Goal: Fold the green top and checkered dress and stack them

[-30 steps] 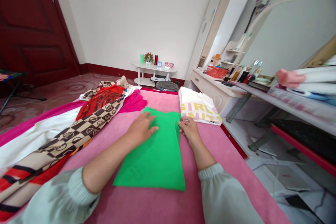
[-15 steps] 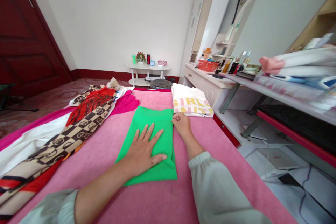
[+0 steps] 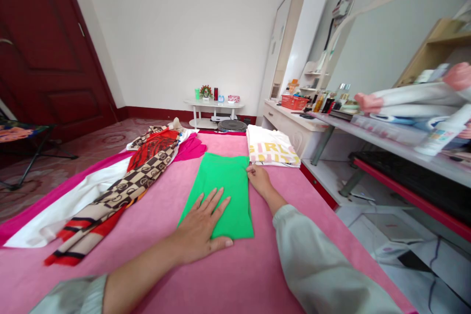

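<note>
A bright green garment [image 3: 226,181], folded into a flat rectangle, lies on the pink bed cover [image 3: 235,282]. My left hand [image 3: 200,228] rests flat with fingers spread over its lower left part, the thumb lying along the near edge. At the upper right side of the garment, my right hand [image 3: 259,179] has its fingers closed in a pinch on the edge. Just beyond that hand is a folded white shirt [image 3: 270,140] with yellow and pink lettering.
On the left of the bed lie a checked, red-patterned garment [image 3: 136,176] and white cloth [image 3: 88,201]. A low white table [image 3: 213,104] stands by the far wall. To the right are a dresser [image 3: 279,117] and a grey-topped desk [image 3: 386,132] loaded with things.
My left hand has slid toward me, down to the near edge of the green garment. My right hand stays pinched at its right edge. The camera view has shifted slightly.
</note>
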`<state>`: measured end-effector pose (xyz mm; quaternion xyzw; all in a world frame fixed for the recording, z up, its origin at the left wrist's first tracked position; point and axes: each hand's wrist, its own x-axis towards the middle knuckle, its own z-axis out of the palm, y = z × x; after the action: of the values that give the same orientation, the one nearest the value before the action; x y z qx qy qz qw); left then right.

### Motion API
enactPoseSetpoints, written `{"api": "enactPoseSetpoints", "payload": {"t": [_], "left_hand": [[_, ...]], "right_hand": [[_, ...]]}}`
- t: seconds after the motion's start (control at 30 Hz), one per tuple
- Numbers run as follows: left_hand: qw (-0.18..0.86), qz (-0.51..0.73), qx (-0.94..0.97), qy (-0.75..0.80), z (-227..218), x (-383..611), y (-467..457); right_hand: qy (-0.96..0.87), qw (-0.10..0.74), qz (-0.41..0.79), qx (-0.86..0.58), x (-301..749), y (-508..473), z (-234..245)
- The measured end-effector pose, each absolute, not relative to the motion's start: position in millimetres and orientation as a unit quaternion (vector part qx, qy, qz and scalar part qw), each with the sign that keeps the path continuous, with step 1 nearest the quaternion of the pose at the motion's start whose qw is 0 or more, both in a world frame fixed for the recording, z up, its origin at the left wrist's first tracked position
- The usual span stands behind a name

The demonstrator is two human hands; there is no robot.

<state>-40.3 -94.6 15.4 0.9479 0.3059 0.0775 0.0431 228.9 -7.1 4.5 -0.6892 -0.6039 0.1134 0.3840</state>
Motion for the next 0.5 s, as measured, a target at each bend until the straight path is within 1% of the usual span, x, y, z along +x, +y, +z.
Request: {"api": "enactPoseSetpoints", "payload": {"t": [0.1, 0.2, 0.23, 0.33, 0.43, 0.5], "left_hand": [[0.043, 0.082, 0.946, 0.31, 14, -40, -97], [0.05, 0.08, 0.944, 0.316, 14, -40, -99], [0.052, 0.08, 0.943, 0.319, 14, -40, -100], [0.057, 0.082, 0.94, 0.326, 14, -48, -106], [0.068, 0.08, 0.941, 0.321, 14, -64, -116], [0.072, 0.086, 0.942, 0.317, 14, -76, -123]], "right_hand": [[-0.62, 0.349, 0.1, -0.696, 219, -31, 28], [-0.674, 0.33, 0.029, -0.66, 195, -77, 41], [-0.712, 0.309, 0.013, -0.631, 186, -97, 41], [-0.802, 0.191, 0.063, -0.562, 165, -158, 31], [-0.807, 0.13, 0.065, -0.572, 160, -207, 26], [-0.805, 0.115, 0.056, -0.579, 160, -225, 31]]}}
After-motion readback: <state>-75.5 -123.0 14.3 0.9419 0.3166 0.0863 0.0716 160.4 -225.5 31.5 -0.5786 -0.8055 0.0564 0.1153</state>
